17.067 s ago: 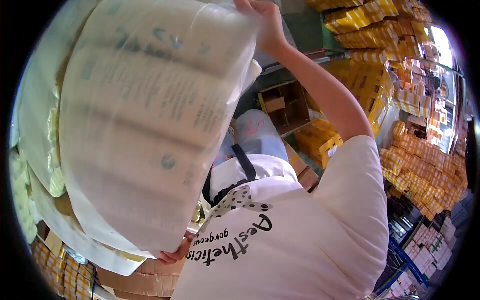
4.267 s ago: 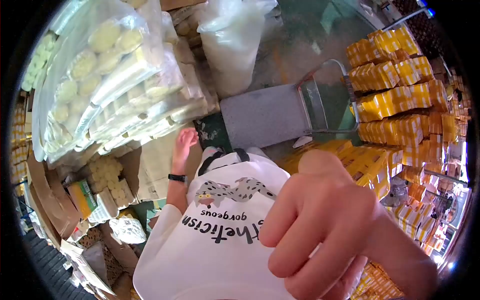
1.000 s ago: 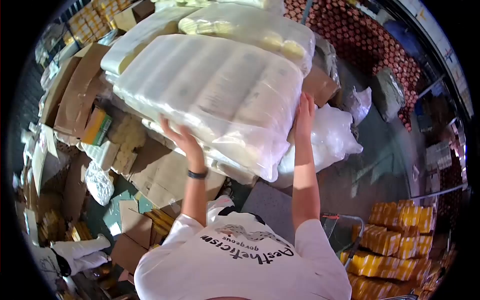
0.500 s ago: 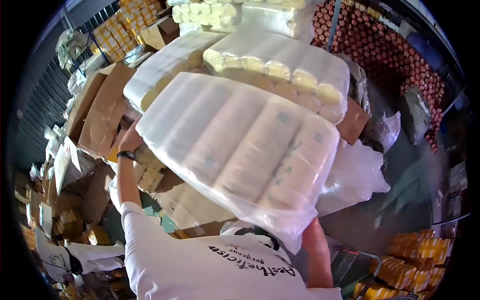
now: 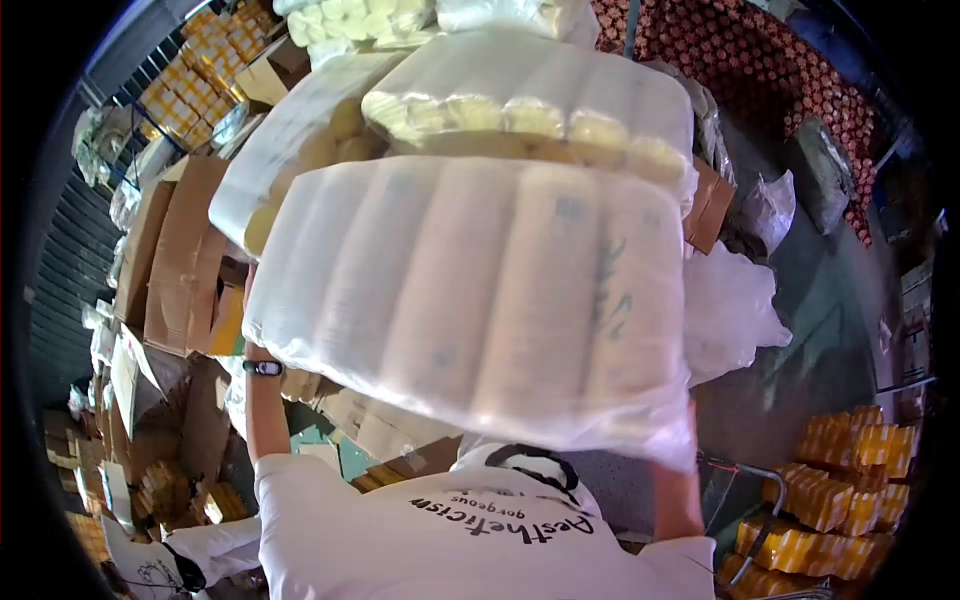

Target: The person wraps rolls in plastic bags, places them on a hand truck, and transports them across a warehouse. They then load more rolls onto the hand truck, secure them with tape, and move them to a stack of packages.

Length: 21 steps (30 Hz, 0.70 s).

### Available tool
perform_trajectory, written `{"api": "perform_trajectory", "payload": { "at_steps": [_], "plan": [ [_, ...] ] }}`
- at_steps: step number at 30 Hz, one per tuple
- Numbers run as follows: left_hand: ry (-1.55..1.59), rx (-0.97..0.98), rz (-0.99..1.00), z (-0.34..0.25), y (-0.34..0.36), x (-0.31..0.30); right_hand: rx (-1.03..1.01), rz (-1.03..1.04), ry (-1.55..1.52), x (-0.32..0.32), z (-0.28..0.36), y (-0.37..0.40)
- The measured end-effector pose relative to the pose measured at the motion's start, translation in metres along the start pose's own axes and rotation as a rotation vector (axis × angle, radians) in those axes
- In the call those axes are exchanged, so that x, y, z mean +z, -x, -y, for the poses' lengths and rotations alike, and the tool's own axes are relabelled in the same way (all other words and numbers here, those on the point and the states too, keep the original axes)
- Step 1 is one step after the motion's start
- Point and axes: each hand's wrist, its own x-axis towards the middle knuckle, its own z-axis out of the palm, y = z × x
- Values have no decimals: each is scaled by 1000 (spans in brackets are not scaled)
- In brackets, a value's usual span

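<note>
In front of my chest is a large clear plastic bag (image 5: pixel 470 290) packed with long, pale cylindrical stacks side by side. My left hand (image 5: pixel 250 283) holds its left side; the bag hides most of the fingers. At the lower right corner, my right hand (image 5: pixel 690 425) supports the bag, its fingers behind the plastic. A similar wrapped pack (image 5: pixel 530 95) with yellowish round ends lies just beyond. Another wrapped pack (image 5: pixel 300 140) leans to its left.
Brown cardboard boxes (image 5: pixel 185 260) stand at left, with flattened cardboard (image 5: pixel 390 430) below the bag. Orange-and-white cartons (image 5: pixel 830 490) are stacked at lower right near a metal cart handle (image 5: pixel 775 510). Red bundled goods (image 5: pixel 760 90) fill the back right. Another person's white sleeve (image 5: pixel 215 545) shows at lower left.
The bag has turned more level, its right side coming up and its left side dropping. My right hand has risen and moved right; my left wrist is lower.
</note>
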Motion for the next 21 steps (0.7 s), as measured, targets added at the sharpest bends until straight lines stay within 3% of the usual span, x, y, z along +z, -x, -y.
{"api": "perform_trajectory", "payload": {
  "at_steps": [6, 13, 21],
  "plan": [
    [-35, 97, -91, 10, 43, 11, -139, 37, 396, 65, 65, -51],
    [-119, 182, -182, 20, 46, 61, -30, 47, 676, 135, 89, -110],
    [-207, 218, -185, 23, 30, 93, 71, -5, 756, 133, 97, -134]
  ]
}}
